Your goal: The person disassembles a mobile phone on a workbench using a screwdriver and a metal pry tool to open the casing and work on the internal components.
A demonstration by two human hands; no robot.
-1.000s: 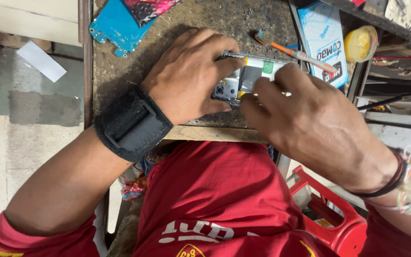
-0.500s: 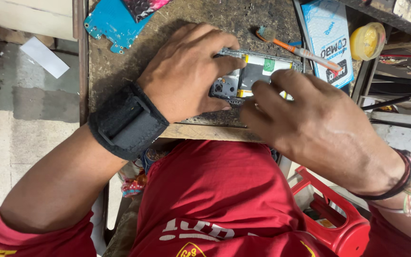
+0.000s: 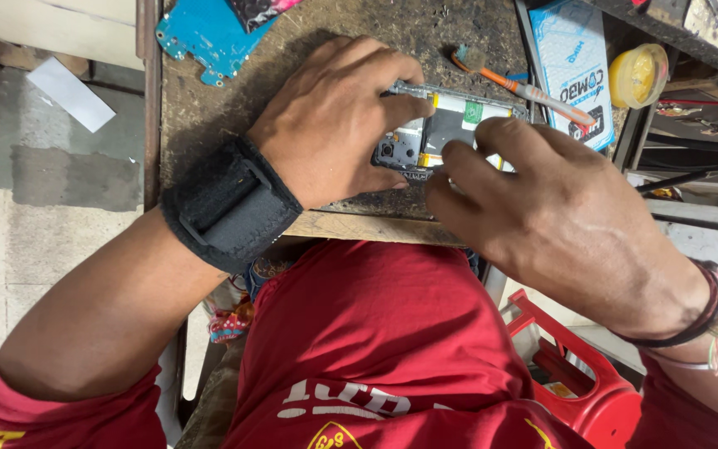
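1. The right hand point(image 3: 567, 224) rests its curled fingers on the near edge of the opened phone point(image 3: 446, 133); a grip cannot be told.
2. The left hand point(image 3: 334, 125) clasps the phone's left end, holding it on the worn desk point(image 3: 226, 108).
3. Farther right lies an orange-handled tool point(image 3: 533, 91).

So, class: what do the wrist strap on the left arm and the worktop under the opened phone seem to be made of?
Wrist strap: likely woven fabric, matte black, with stitched overlapping bands.
Worktop: its brown, rough, pitted surface may be worn board; the pale front edge looks wooden.
Opened phone: frame looks metallic, grey and shiny.
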